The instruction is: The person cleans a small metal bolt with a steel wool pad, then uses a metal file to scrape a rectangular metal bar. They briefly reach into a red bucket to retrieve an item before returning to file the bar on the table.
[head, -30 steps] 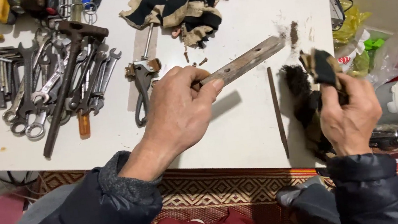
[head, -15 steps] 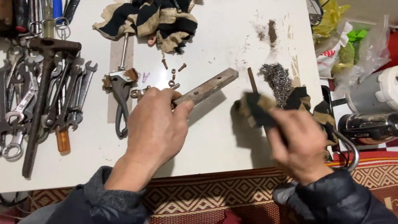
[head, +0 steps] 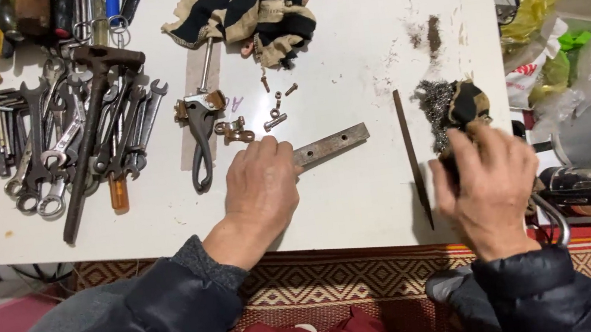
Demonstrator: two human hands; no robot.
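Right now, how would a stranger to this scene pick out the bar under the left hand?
Start at the white table and find the left hand near its front edge. The bar sticks out rightward from under its fingers, lying flat. It is a short, rusty flat strip with small holes, wider than the thin dark rod lying to its right.

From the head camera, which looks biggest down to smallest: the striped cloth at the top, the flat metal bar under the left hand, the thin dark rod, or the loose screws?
1. Striped cloth, the largest.
2. Thin dark rod and flat metal bar: the rod looks longer, the bar wider and partly hidden under the left hand, so unsure.
3. Loose screws, the smallest.
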